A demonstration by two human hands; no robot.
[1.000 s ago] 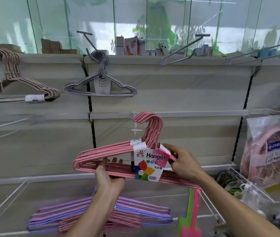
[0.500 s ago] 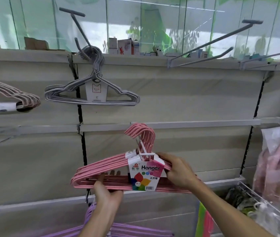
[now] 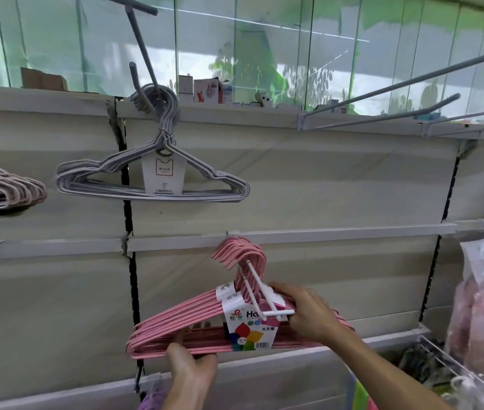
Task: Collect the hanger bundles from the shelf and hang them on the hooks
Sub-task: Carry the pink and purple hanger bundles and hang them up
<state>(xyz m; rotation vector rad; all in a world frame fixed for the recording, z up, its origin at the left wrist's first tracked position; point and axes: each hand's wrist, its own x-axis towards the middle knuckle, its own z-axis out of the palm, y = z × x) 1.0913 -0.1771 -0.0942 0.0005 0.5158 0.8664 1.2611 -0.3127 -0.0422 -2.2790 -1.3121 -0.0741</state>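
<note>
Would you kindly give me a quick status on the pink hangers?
Left hand and right hand both grip the pink hanger bundle. Its hooks sit over the white peg. Nothing blocking.

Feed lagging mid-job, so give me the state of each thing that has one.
pink hanger bundle: held, its hooks over the white peg
white peg: threaded through those hooks
grey hanger bundle: hanging on a grey hook
left hand: grips bundle's bottom
right hand: grips bundle's shoulder
</note>
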